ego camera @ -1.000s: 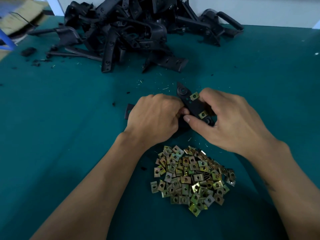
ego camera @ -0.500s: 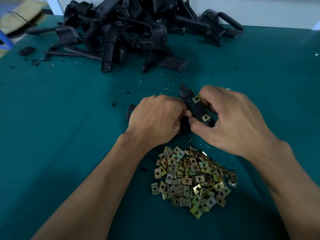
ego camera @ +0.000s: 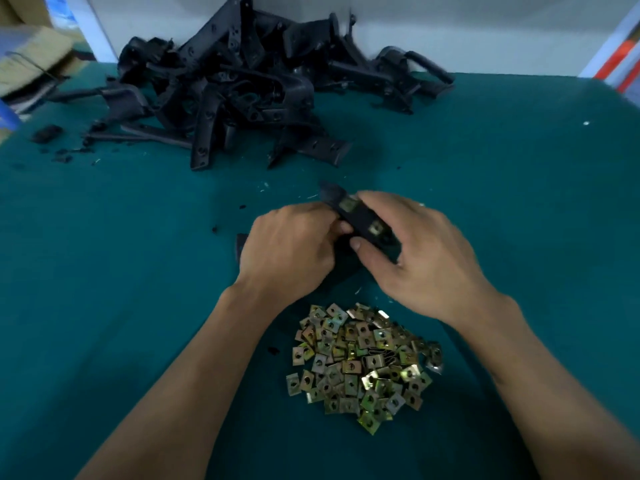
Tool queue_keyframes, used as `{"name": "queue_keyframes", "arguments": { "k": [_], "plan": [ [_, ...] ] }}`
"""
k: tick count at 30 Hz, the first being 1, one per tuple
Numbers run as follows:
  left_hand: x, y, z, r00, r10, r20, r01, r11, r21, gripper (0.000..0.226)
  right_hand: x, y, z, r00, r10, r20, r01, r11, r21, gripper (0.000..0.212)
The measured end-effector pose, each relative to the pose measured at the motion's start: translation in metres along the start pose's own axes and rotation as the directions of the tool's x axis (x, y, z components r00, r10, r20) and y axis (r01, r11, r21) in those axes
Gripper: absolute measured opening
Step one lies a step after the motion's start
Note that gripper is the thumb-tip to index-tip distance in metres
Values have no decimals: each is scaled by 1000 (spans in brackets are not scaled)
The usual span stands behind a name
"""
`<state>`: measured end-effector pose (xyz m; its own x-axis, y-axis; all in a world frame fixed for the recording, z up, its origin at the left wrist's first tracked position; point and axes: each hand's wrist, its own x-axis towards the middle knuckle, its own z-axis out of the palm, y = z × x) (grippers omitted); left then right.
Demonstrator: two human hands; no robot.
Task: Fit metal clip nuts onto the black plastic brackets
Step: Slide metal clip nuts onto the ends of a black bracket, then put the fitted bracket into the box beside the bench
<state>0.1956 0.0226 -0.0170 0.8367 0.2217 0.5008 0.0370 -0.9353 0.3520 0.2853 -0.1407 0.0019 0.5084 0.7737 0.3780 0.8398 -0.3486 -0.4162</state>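
Both hands hold one black plastic bracket point(ego camera: 360, 216) just above the middle of the green table. My left hand point(ego camera: 291, 251) grips its near left part with curled fingers, which hide that end. My right hand point(ego camera: 422, 251) wraps round its right side, thumb pressed under the arm. Two brass-coloured clip nuts sit on the bracket's arm: one clip nut point(ego camera: 349, 205) near the far tip, another clip nut point(ego camera: 375, 229) closer to my right thumb. A pile of loose clip nuts point(ego camera: 363, 365) lies in front of me, below the hands.
A heap of black brackets point(ego camera: 242, 88) fills the table's far side, against the white wall. Black plastic crumbs point(ego camera: 52, 133) lie at far left. The green table cover point(ego camera: 104, 271) spreads left and right of my arms. Cardboard point(ego camera: 27, 60) sits beyond the far-left edge.
The bracket has tilted and lifted slightly between my hands, its tip moving away from me. My right hand has slid further over the bracket. The nut pile is unchanged.
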Motion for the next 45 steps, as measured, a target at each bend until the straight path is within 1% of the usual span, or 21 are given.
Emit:
{"name": "queue_keyframes", "arguments": {
  "k": [3,5,8,11,13,15,17,19,21,23,25,26,28,30,34,36,37,40,42,43,45],
  "plan": [
    [5,21,-7,951,-244,-190,195,950,-244,31,-9,-3,-12,954,238,-185,-196,957,216,32],
    [14,47,-14,897,-349,-272,208,874,-439,41,-18,-8,-23,906,336,-257,-218,892,395,24],
    [29,105,-19,908,-370,-195,146,716,-682,45,-47,-23,-38,886,379,-266,-159,789,594,18],
    [29,174,-9,961,-274,-33,143,597,-790,33,-93,-31,-61,789,464,-403,-162,790,592,7],
    [14,220,5,981,-162,103,172,513,-841,17,-128,-27,-84,680,597,-426,-178,697,694,8],
    [-11,262,25,978,4,208,170,566,-807,16,-176,-19,-106,544,745,-387,-168,548,819,13],
    [-45,301,47,925,178,336,150,640,-753,32,-234,-11,-119,375,867,-328,-169,412,895,11],
    [-84,333,69,820,315,477,168,665,-728,44,-298,-9,-116,205,942,-264,-193,304,933,15],
    [-124,357,95,678,430,596,106,745,-659,31,-357,-14,-104,53,989,-141,-181,148,972,22],
    [-159,371,129,408,479,777,88,827,-556,16,-406,-13,-84,-83,996,37,-176,-51,983,27],
    [-183,375,162,78,421,904,86,900,-427,21,-442,-2,-54,-219,954,204,-144,-239,960,26],
    [-193,372,177,-46,376,926,52,926,-374,22,-457,6,-37,-290,920,262,-112,-305,946,24],
    [-206,366,198,-208,282,937,-67,951,-301,19,-473,21,-8,-409,857,314,-77,-375,924,23],
    [-215,362,210,-294,225,929,-141,951,-275,28,-480,31,12,-475,818,325,-67,-402,913,25],
    [-221,367,215,-350,231,908,-128,948,-291,51,-487,34,25,-526,771,360,-9,-428,904,19],
    [-224,371,212,-359,257,897,-99,945,-311,52,-490,25,22,-535,771,346,-130,-479,868,21],
    [-225,373,210,-353,275,894,-92,941,-325,54,-491,17,16,-510,807,297,-275,-481,833,22],
    [-221,372,194,-296,338,893,-76,924,-375,53,-482,-12,-13,-252,962,100,-720,-256,645,27],
    [-208,371,172,-226,384,895,-62,912,-406,46,-462,-29,-37,-88,994,-59,-814,-38,579,39],
    [-198,369,157,-163,418,894,-35,903,-429,42,-447,-32,-49,-14,985,-171,-829,85,553,45],
    [-173,361,127,60,517,854,64,852,-520,31,-414,-34,-67,141,920,-365,-814,318,485,53]
  ]
}}
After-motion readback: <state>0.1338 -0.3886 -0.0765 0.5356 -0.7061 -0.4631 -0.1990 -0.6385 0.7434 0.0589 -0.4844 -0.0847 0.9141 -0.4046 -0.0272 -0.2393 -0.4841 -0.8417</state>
